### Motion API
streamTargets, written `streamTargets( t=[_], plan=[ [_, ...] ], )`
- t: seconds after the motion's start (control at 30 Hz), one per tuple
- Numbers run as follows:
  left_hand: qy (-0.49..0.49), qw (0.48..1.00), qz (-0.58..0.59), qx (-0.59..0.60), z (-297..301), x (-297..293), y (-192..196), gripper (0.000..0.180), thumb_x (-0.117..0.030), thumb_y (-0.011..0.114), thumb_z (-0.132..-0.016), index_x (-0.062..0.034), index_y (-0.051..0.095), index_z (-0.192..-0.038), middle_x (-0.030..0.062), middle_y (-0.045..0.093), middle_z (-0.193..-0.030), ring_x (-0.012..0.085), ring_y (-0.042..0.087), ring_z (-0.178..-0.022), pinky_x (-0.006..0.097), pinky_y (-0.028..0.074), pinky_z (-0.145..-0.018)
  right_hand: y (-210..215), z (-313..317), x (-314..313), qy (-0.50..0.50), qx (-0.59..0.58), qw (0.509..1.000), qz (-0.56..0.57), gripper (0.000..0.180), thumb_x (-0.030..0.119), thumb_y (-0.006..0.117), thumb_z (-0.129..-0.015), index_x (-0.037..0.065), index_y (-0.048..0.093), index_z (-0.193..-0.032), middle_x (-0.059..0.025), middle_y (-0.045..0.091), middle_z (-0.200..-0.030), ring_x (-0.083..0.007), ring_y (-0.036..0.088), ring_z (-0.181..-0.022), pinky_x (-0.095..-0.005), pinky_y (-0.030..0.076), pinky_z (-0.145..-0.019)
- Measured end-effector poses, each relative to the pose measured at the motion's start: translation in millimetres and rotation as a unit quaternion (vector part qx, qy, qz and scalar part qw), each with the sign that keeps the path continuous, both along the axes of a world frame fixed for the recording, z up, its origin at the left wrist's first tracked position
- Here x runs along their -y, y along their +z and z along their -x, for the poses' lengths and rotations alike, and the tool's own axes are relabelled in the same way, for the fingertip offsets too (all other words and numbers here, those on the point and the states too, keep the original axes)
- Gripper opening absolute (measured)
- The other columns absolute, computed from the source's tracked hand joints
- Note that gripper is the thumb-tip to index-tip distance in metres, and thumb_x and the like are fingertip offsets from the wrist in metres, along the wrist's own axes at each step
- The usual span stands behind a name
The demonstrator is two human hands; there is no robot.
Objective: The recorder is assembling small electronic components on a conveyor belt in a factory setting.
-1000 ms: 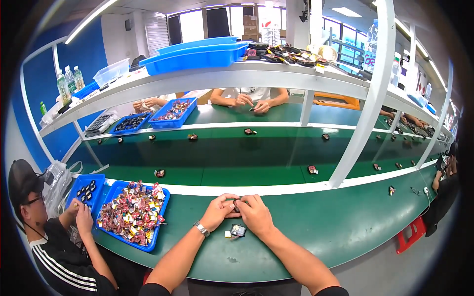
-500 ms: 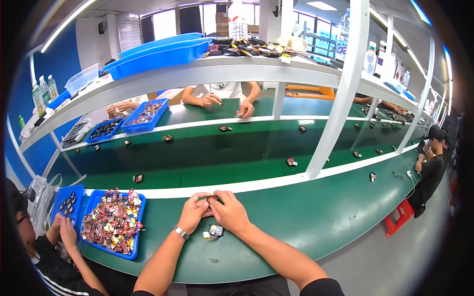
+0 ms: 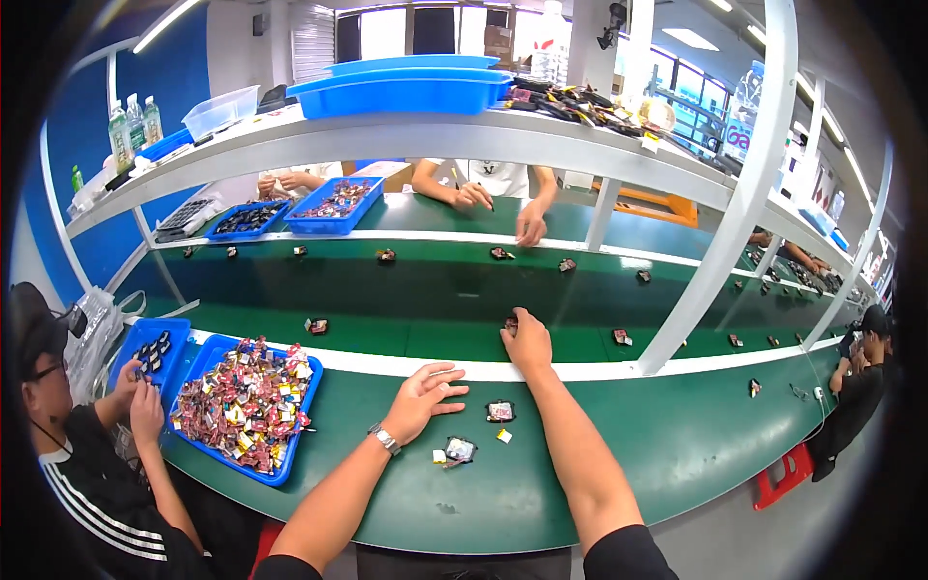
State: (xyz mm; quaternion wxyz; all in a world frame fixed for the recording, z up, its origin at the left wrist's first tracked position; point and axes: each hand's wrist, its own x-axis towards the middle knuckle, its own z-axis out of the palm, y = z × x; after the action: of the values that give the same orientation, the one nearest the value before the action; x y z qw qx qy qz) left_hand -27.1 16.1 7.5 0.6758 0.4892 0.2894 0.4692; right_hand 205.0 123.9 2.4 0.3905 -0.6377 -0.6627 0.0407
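Observation:
My right hand (image 3: 529, 343) reaches over the white rail onto the green belt, its fingers closed around a small dark electronic part (image 3: 510, 327), mostly covered by them. On the near table, my left hand (image 3: 425, 399) is open with its fingers apart and nothing in it. Between my forearms lies a black-edged electronic part (image 3: 500, 412) with a pinkish-white middle. A small yellow-and-white piece (image 3: 504, 436) is just below it. Closer to me sits another small part with a silvery face (image 3: 461, 449), with a pale yellow-white tab (image 3: 439, 456) at its left.
A blue tray (image 3: 317, 387) heaped with small red, white and yellow parts stands at left, beside a smaller blue tray (image 3: 179, 333) where a co-worker's hands (image 3: 140, 396) work. Similar parts dot the belt (image 3: 416, 324). A white post (image 3: 720, 203) and shelf rise beyond the rail (image 3: 406, 365).
My hands have parted. The right has moved forward onto the belt; the left has opened over the table. A black-edged part and a small yellow-and-white piece now show on the table.

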Motion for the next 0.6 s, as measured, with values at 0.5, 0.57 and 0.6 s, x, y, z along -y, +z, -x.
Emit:
streamTargets(
  t=[0.5, 0.57, 0.6],
  plan=[
    [0.0, 0.997, -0.013, -0.073, -2, -2, -2, 0.025, -0.008, 0.05, -0.098, 0.002, 0.052, -0.12, 0.0165, 0.062, -0.115, 0.02, 0.064, -0.098, 0.031, 0.056, -0.082, 27, -15, 129, 0.263, 0.022, 0.953, 0.147, 0.049, 0.019, 0.075, -0.077, 0.006, 0.061, -0.122, -0.0139, 0.061, -0.117, -0.0293, 0.058, -0.107, -0.0374, 0.048, -0.093],
    [-0.004, 0.996, -0.016, -0.082, -1, -2, -5, 0.026, -0.008, 0.049, -0.098, 0.0023, 0.052, -0.121, 0.0163, 0.062, -0.116, 0.0193, 0.064, -0.098, 0.031, 0.056, -0.082, 29, -6, 130, 0.261, 0.007, 0.953, 0.157, 0.039, 0.012, 0.072, -0.079, 0.005, 0.064, -0.116, -0.0131, 0.065, -0.11, -0.0271, 0.063, -0.096, -0.0361, 0.05, -0.085],
    [-0.005, 0.996, -0.015, -0.09, 0, -1, -6, 0.026, -0.008, 0.049, -0.098, 0.0027, 0.052, -0.122, 0.0161, 0.062, -0.116, 0.0186, 0.064, -0.098, 0.031, 0.056, -0.082, 33, -1, 130, 0.263, 0.007, 0.952, 0.154, 0.039, 0.012, 0.072, -0.079, 0.005, 0.064, -0.116, -0.0131, 0.065, -0.11, -0.0271, 0.063, -0.096, -0.0361, 0.05, -0.085]
  ],
)
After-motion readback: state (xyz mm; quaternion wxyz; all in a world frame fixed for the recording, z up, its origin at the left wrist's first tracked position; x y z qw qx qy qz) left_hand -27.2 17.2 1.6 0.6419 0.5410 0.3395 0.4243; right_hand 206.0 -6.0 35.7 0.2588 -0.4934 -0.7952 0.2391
